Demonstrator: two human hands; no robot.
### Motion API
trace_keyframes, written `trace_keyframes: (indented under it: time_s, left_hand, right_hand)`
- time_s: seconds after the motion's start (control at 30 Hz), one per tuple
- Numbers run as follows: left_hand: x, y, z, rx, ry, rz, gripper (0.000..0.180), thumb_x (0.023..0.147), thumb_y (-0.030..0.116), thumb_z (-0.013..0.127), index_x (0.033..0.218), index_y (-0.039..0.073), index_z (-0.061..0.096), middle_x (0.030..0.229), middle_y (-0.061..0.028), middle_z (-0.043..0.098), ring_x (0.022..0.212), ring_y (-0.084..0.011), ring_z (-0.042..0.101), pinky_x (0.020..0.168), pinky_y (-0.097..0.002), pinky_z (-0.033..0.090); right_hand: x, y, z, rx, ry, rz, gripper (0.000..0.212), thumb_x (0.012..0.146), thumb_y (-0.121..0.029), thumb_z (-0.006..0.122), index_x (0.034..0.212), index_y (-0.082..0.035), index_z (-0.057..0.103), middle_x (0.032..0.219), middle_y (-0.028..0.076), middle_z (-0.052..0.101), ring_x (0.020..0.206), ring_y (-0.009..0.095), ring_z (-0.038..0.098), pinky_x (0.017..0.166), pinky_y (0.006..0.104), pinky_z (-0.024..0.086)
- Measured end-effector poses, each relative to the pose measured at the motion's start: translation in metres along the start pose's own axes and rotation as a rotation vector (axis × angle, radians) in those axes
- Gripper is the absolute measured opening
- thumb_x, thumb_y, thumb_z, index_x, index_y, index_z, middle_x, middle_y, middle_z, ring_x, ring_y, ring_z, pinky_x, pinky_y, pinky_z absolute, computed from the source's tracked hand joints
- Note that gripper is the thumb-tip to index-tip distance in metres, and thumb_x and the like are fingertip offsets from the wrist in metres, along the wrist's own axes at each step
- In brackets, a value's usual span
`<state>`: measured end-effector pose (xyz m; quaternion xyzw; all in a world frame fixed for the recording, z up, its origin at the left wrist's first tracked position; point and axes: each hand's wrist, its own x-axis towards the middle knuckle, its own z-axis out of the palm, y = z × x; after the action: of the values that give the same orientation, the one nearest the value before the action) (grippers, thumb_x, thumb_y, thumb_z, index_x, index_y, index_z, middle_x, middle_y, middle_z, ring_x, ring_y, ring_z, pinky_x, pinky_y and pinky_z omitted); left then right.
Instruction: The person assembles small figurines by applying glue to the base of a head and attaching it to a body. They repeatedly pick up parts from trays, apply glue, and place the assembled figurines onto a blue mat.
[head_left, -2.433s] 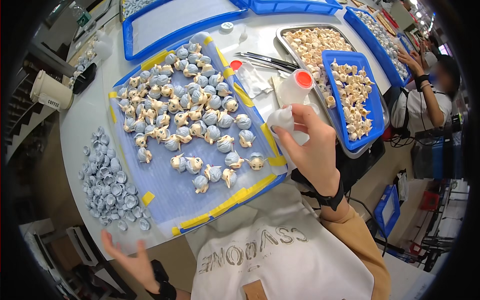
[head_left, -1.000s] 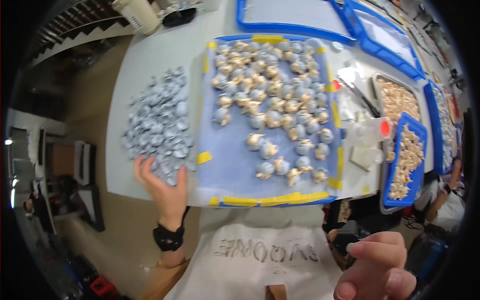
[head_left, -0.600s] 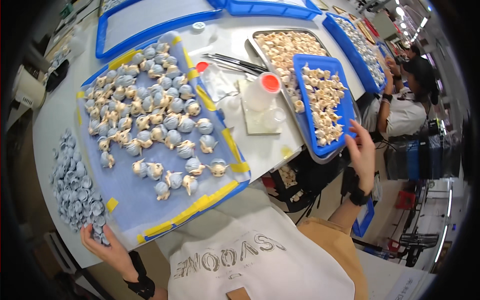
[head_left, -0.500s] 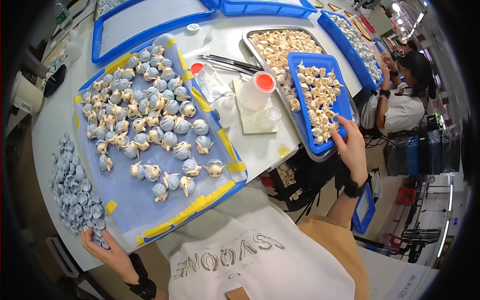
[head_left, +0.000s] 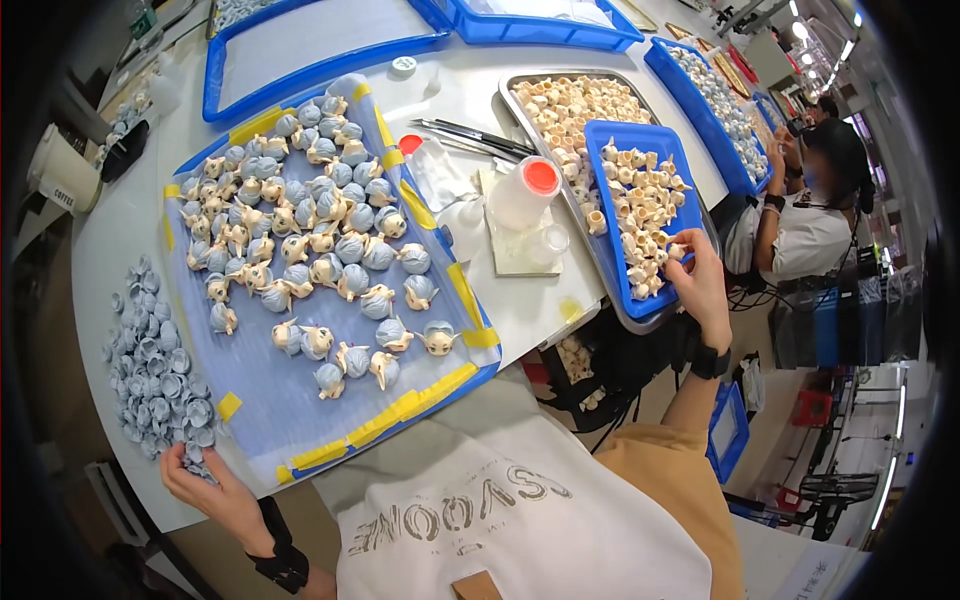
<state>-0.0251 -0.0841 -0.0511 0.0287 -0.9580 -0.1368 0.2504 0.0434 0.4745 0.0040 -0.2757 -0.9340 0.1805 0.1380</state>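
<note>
My left hand point(head_left: 215, 488) rests at the near end of a heap of small blue-grey hair-shaped caps point(head_left: 155, 365) on the white table, fingers closed on one cap. My right hand point(head_left: 698, 280) reaches into the small blue tray point(head_left: 610, 275) of cream figurine heads point(head_left: 645, 205), fingertips pinching one at the tray's near right corner. Between the hands lies a large blue tray point(head_left: 400, 405) lined with plastic sheet and yellow tape, carrying several assembled heads with blue-grey hair point(head_left: 310, 230).
A white bottle with a red cap point(head_left: 525, 190), a small clear cup point(head_left: 552, 240) and dark tweezers point(head_left: 470, 135) sit between the trays. A metal tray point(head_left: 525, 100) holds more cream parts. Another person point(head_left: 810, 210) sits at right. More blue trays point(head_left: 300, 70) lie at the back.
My right hand has moved from above the big tray to the small blue tray of cream heads. My left hand has stayed by the near end of the cap heap.
</note>
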Motion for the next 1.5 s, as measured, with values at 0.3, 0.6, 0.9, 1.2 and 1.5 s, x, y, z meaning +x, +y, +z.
trace_keyframes:
  time_s: [0.3,0.6,0.9,1.2,1.5]
  left_hand:
    - [0.001,0.005,-0.001,-0.030,-0.005,-0.050,0.024,0.086,0.008,0.050,0.107,-0.002,0.046,0.106,-0.0164,0.048,0.101,-0.0322,0.041,0.090,-0.0426,0.030]
    - [-0.003,0.005,-0.007,-0.276,0.094,-0.239,0.015,0.086,0.012,0.056,0.092,-0.001,0.053,0.085,-0.0083,0.055,0.075,-0.0229,0.052,0.070,-0.0328,0.042]
    - [0.015,0.083,-0.047,-1.948,-0.968,-0.431,0.031,0.085,0.035,0.060,0.088,0.005,0.052,0.082,-0.0061,0.055,0.065,-0.0105,0.049,0.057,-0.0234,0.039]
    - [0.037,0.148,-0.020,-1.544,-1.343,0.114,0.037,0.075,0.006,0.070,0.109,0.003,0.056,0.103,-0.0039,0.054,0.088,-0.0111,0.051,0.060,-0.0228,0.043]
    - [0.032,0.148,-0.021,-1.513,-1.311,0.024,0.035,0.074,0.004,0.070,0.106,0.004,0.056,0.100,-0.0042,0.054,0.084,-0.0110,0.051,0.062,-0.0227,0.042]
  right_hand:
    - [-0.019,-0.019,-0.004,0.385,0.405,-0.049,0.023,0.080,-0.008,0.064,0.101,-0.001,0.058,0.084,0.008,0.061,0.070,0.013,0.058,0.064,0.0239,0.047]
    - [-0.100,-0.169,0.040,1.430,-0.477,-0.323,0.025,0.081,-0.004,0.053,0.104,0.003,0.050,0.081,0.016,0.057,0.067,0.020,0.056,0.063,0.0296,0.048]
    - [-0.097,-0.196,0.050,1.498,-0.883,-0.280,0.037,0.081,0.007,0.055,0.116,0.003,0.045,0.110,0.019,0.056,0.096,0.023,0.059,0.086,0.0336,0.047]
    - [-0.082,-0.214,0.066,1.152,-0.416,-0.895,0.036,0.066,-0.002,0.074,0.097,0.000,0.056,0.104,0.024,0.057,0.084,0.029,0.057,0.074,0.0351,0.043]
    - [-0.092,-0.212,0.070,0.937,-0.106,-0.822,0.033,0.062,-0.007,0.077,0.094,-0.007,0.067,0.075,0.003,0.053,0.062,0.017,0.050,0.054,0.0268,0.038]
